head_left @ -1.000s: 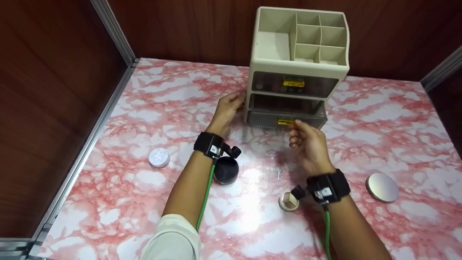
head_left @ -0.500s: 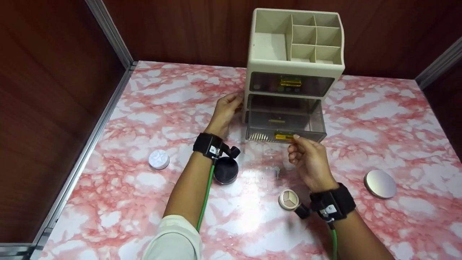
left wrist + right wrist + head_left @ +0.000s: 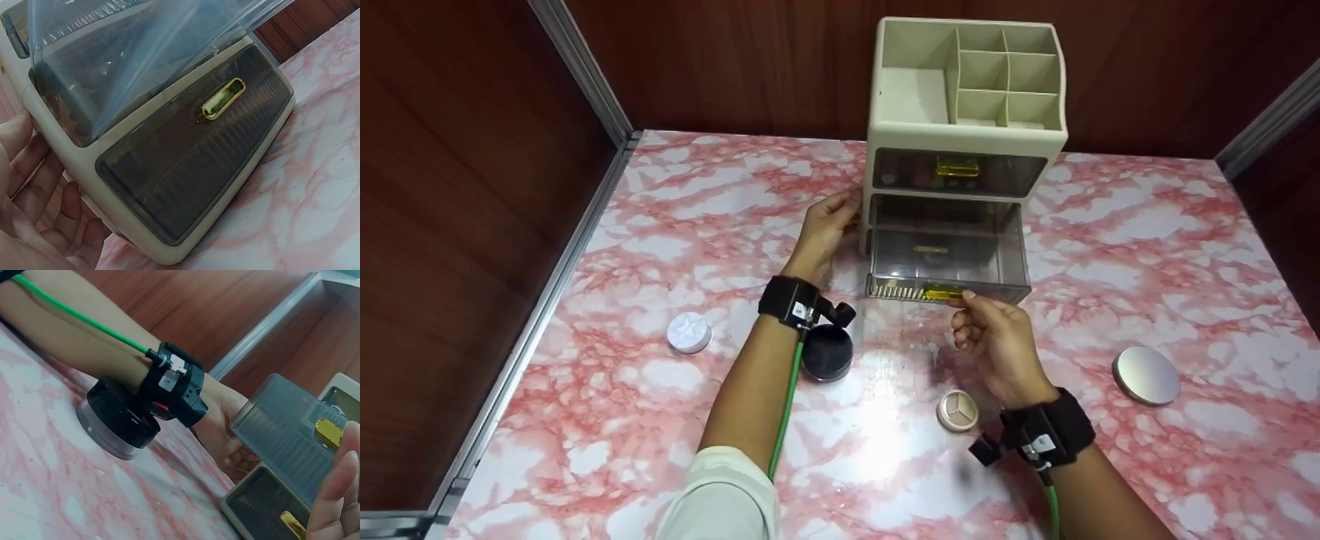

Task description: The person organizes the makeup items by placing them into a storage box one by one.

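A cream desktop organizer (image 3: 967, 136) stands at the back, its middle drawer (image 3: 945, 259) of smoky clear plastic pulled well out. My right hand (image 3: 1001, 341) pinches the drawer's yellow handle (image 3: 941, 294) between thumb and fingers. In the right wrist view, those fingers (image 3: 337, 495) are close by the gold-coloured handle (image 3: 329, 433). At the organizer's left side is my left hand (image 3: 819, 234), fingertips against the wall and partly hidden behind it. The left wrist view has its fingers (image 3: 42, 185) loosely bent along that side, beside the closed bottom drawer (image 3: 180, 163).
A black-topped round jar (image 3: 827, 354) stands by my left wrist. Near the right wrist lies a small round three-part palette (image 3: 958, 410). A white patterned round container (image 3: 688, 333) is at left, a silvery round case (image 3: 1146, 375) at right. Wood-look walls (image 3: 750, 67) enclose the marbled table.
The middle drawer has slid out toward me, with my right hand drawing back on its handle. My left hand has kept its place at the organizer's side. The view has shifted slightly.
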Demonstrator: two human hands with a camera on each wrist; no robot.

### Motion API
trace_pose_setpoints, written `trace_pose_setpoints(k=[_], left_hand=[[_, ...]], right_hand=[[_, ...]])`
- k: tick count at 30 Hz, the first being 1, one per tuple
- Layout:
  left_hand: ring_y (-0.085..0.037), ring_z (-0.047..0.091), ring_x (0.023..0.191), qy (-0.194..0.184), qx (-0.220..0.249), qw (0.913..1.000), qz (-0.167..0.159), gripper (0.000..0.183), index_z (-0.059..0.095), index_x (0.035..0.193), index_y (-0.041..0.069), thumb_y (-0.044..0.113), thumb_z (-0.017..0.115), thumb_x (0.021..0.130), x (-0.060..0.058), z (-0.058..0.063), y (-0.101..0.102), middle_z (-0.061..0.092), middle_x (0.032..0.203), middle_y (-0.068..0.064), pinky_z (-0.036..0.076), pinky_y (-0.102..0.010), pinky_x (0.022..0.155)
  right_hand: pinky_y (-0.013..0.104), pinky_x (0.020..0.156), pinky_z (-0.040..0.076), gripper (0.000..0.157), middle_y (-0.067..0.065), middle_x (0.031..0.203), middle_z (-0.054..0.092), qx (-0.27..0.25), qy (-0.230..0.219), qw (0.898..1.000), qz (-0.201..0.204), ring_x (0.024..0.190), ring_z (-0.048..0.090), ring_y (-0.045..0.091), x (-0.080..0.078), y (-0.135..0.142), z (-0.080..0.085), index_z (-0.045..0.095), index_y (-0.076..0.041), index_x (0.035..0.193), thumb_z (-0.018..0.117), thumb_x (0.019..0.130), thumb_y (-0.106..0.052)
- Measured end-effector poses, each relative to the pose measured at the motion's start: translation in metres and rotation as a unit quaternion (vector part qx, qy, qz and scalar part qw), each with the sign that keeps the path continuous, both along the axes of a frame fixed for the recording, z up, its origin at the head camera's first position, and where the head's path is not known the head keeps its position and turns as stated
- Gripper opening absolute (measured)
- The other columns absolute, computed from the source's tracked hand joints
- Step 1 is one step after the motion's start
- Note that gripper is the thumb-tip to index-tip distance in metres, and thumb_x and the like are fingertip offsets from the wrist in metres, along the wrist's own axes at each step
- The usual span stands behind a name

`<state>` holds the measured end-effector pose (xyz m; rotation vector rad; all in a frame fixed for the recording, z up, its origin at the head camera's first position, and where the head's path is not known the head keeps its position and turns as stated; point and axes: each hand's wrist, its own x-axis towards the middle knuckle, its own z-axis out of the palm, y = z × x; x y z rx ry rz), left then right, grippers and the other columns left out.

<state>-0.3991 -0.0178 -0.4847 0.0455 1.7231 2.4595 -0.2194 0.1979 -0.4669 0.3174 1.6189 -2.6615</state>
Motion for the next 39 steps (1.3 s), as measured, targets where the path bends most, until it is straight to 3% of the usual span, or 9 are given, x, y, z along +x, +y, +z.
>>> trace_pose_setpoints(k=[14, 22, 24, 26, 28, 30, 33, 35, 39], left_hand=[[-0.033, 0.061, 0.093, 0.009, 0.019, 0.9998, -0.003, 0.018, 0.072, 0.099, 0.005, 0.020, 0.063, 0.096, 0.000, 0.005, 0.000, 0.067, 0.088, -0.011, 0.047, -0.047, 0.091], [-0.036, 0.061, 0.098, 0.025, 0.022, 0.9993, -0.015, 0.022, 0.071, 0.100, 0.004, 0.024, 0.068, 0.093, 0.001, 0.002, 0.001, 0.069, 0.094, -0.011, 0.045, -0.050, 0.095], [-0.031, 0.063, 0.093, 0.025, 0.015, 0.9996, -0.007, 0.023, 0.071, 0.102, 0.002, 0.023, 0.069, 0.092, 0.002, 0.000, 0.001, 0.068, 0.096, -0.011, 0.047, -0.047, 0.093], [-0.026, 0.064, 0.088, 0.023, 0.005, 0.9997, 0.000, 0.025, 0.071, 0.103, 0.002, 0.023, 0.071, 0.091, 0.002, 0.000, 0.002, 0.068, 0.096, -0.011, 0.049, -0.046, 0.090], [-0.022, 0.064, 0.086, 0.023, -0.004, 0.9997, 0.001, 0.026, 0.071, 0.105, 0.002, 0.023, 0.072, 0.090, 0.002, 0.000, 0.003, 0.068, 0.096, -0.010, 0.049, -0.045, 0.089], [-0.019, 0.062, 0.084, 0.029, -0.014, 0.9995, 0.001, 0.025, 0.071, 0.104, 0.002, 0.021, 0.073, 0.089, 0.001, 0.000, 0.004, 0.067, 0.095, -0.009, 0.049, -0.047, 0.089], [-0.017, 0.060, 0.082, 0.036, -0.028, 0.9989, 0.005, 0.022, 0.071, 0.101, 0.004, 0.019, 0.077, 0.085, 0.001, -0.001, 0.003, 0.066, 0.093, -0.009, 0.046, -0.051, 0.091], [-0.016, 0.059, 0.081, 0.033, -0.031, 0.9990, 0.008, 0.020, 0.072, 0.098, 0.005, 0.017, 0.079, 0.083, 0.001, -0.001, 0.002, 0.066, 0.092, -0.008, 0.045, -0.053, 0.092], [-0.017, 0.059, 0.082, 0.017, -0.027, 0.9995, 0.006, 0.020, 0.072, 0.096, 0.006, 0.015, 0.081, 0.081, 0.002, -0.001, 0.002, 0.066, 0.092, -0.009, 0.043, -0.053, 0.093]], right_hand=[[0.025, 0.052, 0.052, 0.031, 0.011, 0.072, 0.065, 0.068, 0.037, 0.997, 0.004, 0.057, 0.060, 0.016, 0.021, 0.029, 0.005, 0.068, 0.010, 0.104, 0.065, 0.096, -0.021], [0.029, 0.070, 0.056, 0.025, 0.016, 0.082, 0.067, 0.181, 0.131, 0.975, -0.005, 0.075, 0.066, 0.021, 0.047, 0.093, 0.034, 0.062, 0.016, 0.110, 0.058, 0.098, -0.006], [0.026, 0.073, 0.056, 0.027, 0.015, 0.086, 0.068, 0.278, 0.140, 0.950, -0.003, 0.078, 0.067, 0.019, 0.054, 0.108, 0.040, 0.062, 0.014, 0.112, 0.058, 0.098, -0.008], [0.021, 0.074, 0.053, 0.029, 0.010, 0.091, 0.070, 0.393, 0.114, 0.912, -0.022, 0.082, 0.067, 0.015, 0.061, 0.121, 0.045, 0.065, 0.009, 0.115, 0.062, 0.097, -0.015], [0.016, 0.073, 0.049, 0.035, 0.006, 0.095, 0.071, 0.519, 0.070, 0.851, -0.037, 0.082, 0.066, 0.010, 0.065, 0.133, 0.047, 0.067, 0.000, 0.118, 0.066, 0.095, -0.026], [0.025, 0.075, 0.050, 0.044, 0.009, 0.101, 0.071, 0.610, 0.026, 0.791, -0.033, 0.090, 0.066, 0.018, 0.067, 0.145, 0.047, 0.065, -0.003, 0.123, 0.066, 0.094, -0.036], [0.047, 0.075, 0.048, 0.063, 0.023, 0.113, 0.065, 0.694, -0.029, 0.720, 0.012, 0.095, 0.062, 0.037, 0.065, 0.163, 0.043, 0.058, 0.000, 0.131, 0.061, 0.093, -0.050], [0.060, 0.073, 0.043, 0.075, 0.031, 0.120, 0.058, 0.718, -0.055, 0.692, 0.054, 0.099, 0.056, 0.050, 0.063, 0.173, 0.039, 0.051, 0.005, 0.135, 0.057, 0.092, -0.057], [0.057, 0.067, 0.043, 0.099, 0.030, 0.099, 0.061, 0.731, -0.111, 0.662, 0.124, 0.074, 0.057, 0.038, 0.059, 0.192, 0.031, 0.038, 0.011, 0.141, 0.058, 0.085, -0.068]])
